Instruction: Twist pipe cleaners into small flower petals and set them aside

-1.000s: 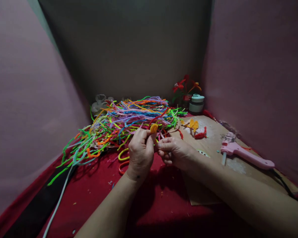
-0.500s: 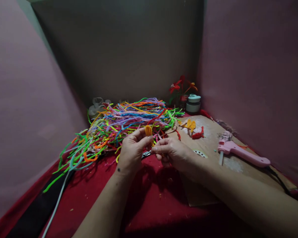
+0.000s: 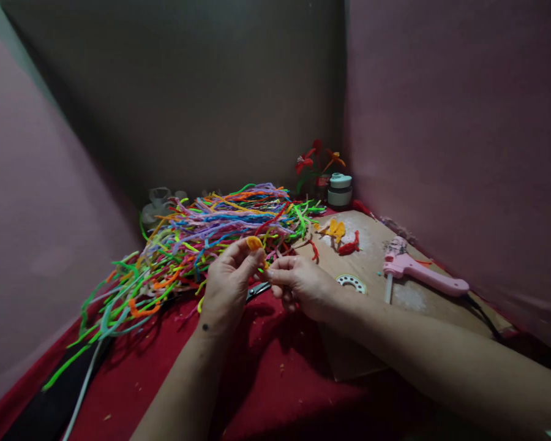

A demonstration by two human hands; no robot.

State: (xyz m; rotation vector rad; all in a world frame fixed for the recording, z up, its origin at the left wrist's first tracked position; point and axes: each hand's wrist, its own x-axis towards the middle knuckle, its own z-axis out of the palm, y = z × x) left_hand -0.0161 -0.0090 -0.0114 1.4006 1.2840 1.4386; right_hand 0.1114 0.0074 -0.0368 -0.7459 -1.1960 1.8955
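Observation:
My left hand [image 3: 229, 282] pinches a small orange-yellow fuzzy loop [image 3: 254, 243] between thumb and fingers, the loop standing out above the thumb. Close on its right, my right hand [image 3: 303, 283] has its thumb and fingertips closed on the lower end of the same piece. Both hands are over the red cloth [image 3: 266, 373], in front of a big heap of coloured pipe cleaners [image 3: 239, 214]. Metal scissors [image 3: 258, 290] show partly between and behind the hands.
On the brown board [image 3: 367, 263] at the right lie yellow petal shapes [image 3: 334, 229], a red piece [image 3: 349, 244], a white holed disc [image 3: 351, 283] and a pink glue gun [image 3: 422, 274]. Red flowers [image 3: 316, 156] and a lidded jar [image 3: 340, 190] stand behind. A white cord [image 3: 83, 389] runs front left.
The view has turned slightly right, so everything sits further left. The loop in my left hand has tilted. Both hands keep their hold, and more of the scissors and disc shows.

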